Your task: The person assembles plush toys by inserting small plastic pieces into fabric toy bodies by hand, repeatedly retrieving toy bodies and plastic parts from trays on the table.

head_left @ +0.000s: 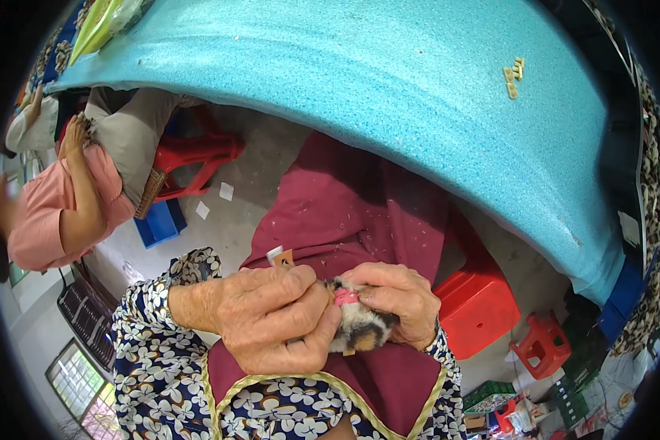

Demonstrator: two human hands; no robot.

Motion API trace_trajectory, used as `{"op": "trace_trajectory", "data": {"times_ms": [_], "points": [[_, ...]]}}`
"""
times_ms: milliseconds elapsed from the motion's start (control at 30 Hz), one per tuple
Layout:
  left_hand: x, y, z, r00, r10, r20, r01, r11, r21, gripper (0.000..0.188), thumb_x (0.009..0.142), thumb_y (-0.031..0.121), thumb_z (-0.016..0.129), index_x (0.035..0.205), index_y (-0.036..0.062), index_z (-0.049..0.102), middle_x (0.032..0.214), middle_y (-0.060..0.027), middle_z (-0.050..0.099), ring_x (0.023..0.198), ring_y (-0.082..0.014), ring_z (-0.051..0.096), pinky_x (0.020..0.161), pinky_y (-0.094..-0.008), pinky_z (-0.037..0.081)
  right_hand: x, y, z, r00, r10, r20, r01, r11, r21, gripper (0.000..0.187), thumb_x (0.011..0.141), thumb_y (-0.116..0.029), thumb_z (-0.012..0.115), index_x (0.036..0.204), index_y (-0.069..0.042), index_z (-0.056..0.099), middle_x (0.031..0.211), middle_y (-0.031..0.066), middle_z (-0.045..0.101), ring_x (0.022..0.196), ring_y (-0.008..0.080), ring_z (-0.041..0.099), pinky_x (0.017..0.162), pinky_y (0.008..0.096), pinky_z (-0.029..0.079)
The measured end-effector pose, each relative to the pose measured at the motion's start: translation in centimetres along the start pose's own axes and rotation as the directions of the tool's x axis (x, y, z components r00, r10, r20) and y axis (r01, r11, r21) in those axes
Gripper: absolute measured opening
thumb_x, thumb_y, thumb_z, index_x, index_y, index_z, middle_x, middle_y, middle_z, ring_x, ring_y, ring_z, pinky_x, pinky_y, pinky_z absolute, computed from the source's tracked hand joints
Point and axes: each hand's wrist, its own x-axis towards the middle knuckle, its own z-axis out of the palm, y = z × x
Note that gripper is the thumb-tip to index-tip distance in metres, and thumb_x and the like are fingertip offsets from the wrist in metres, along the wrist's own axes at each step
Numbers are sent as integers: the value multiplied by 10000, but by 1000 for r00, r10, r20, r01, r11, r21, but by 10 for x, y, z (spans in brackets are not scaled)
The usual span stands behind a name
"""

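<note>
Furry toy points pink end forward, axis unclear

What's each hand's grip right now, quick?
Left hand: closed in a pinch at the plush piece's left side; what it pinches is hidden.
Right hand: closed, holding the small furry plush piece.

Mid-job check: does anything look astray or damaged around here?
Two white scraps lie loose on the floor near the blue box, like dropped litter. The maroon apron looks speckled with pale flecks. The furry piece shows no clear damage, but the left hand and right hand partly cover it.
</note>
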Motion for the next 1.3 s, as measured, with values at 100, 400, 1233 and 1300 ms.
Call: {"op": "trace_trajectory", "data": {"times_ms": [100, 400, 1233, 1300], "points": [[3, 2, -1, 999, 29, -20, -27, 996, 83, 226, 547, 158, 624, 712, 12, 573, 660, -94, 546, 603, -178, 539, 480, -235, 421, -12, 1, 3, 997, 81, -3, -81, 997, 2, 401, 682, -174, 744, 984, 0, 547, 1037, 231, 600, 852, 316, 646, 660, 361, 537], [-3, 16, 17, 995, -18, -99, 44, 965, 260, 142, 590, 121, 620, 677, 22, 567, 606, -74, 519, 564, -172, 499, 443, -229, 378, -2, -3, 16, 979, 52, -195, -63, 997, -50, 397, 696, -184, 754, 964, 33, 558, 840, 209, 642, 678, 294, 661, 542, 308, 518], [-13, 31, 30, 821, -556, -131, 514, 819, -256, 189, 804, 155, 641, 889, -10, 605, 750, -99, 615, 696, -243, 626, 610, -310, 528, -9, 23, 19, 938, -18, -345, 12, 1000, -18, 252, 770, -160, 684, 850, 57, 585, 842, 237, 645, 710, 295, 666, 584, 319, 537], [-16, 33, 27, 731, -667, -143, 538, 693, -481, 160, 740, 54, 706, 866, 35, 610, 729, -59, 620, 619, -202, 620, 561, -298, 513, -6, 12, 13, 977, 24, -214, -4, 995, 97, 263, 729, -123, 701, 887, 54, 587, 924, 252, 630, 729, 310, 668, 594, 334, 542]]}}
